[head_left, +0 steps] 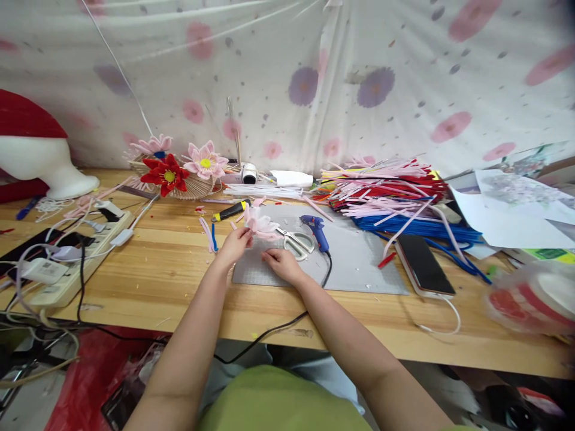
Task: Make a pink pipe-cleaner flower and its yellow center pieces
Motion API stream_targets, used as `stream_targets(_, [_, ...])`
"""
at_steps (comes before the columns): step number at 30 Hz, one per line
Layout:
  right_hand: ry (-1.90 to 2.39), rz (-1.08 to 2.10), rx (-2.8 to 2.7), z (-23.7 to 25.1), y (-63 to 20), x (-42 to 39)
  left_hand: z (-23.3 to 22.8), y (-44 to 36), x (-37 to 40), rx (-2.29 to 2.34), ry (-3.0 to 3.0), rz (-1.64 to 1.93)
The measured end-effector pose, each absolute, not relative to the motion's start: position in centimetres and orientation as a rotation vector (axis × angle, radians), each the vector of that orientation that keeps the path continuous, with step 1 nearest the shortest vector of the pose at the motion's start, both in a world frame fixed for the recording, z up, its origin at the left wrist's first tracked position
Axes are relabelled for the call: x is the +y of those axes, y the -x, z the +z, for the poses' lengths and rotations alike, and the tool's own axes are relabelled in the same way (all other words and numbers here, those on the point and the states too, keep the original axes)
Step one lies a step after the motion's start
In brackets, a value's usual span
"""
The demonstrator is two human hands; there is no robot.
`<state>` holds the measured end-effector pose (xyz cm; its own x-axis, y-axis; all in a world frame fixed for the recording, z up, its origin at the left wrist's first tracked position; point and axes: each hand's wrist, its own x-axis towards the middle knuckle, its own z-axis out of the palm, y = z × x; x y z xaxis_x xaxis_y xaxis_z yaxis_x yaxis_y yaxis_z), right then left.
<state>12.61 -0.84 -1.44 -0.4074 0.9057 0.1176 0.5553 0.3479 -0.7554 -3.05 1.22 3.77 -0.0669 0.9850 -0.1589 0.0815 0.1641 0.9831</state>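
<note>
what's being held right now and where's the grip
The left hand holds a pink flower piece by its near left edge, at the fingertips. The right hand rests on the grey mat and holds nothing that shows.

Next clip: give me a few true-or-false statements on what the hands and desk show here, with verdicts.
1. The left hand holds a pale pink flower piece. True.
2. The right hand grips the scissors. False: it rests on the grey mat, scissors lying beside it.
3. A blue glue gun lies on the mat. True.
4. The phone stands upright. False: it lies flat by the blue stems.
</note>
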Motion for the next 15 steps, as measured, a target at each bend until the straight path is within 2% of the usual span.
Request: stream_targets(15, [1.257, 0.880, -2.073, -1.1, -12.6, -0.9, 6.1, 3.5, 1.5, 1.332, -1.209, 1.102])
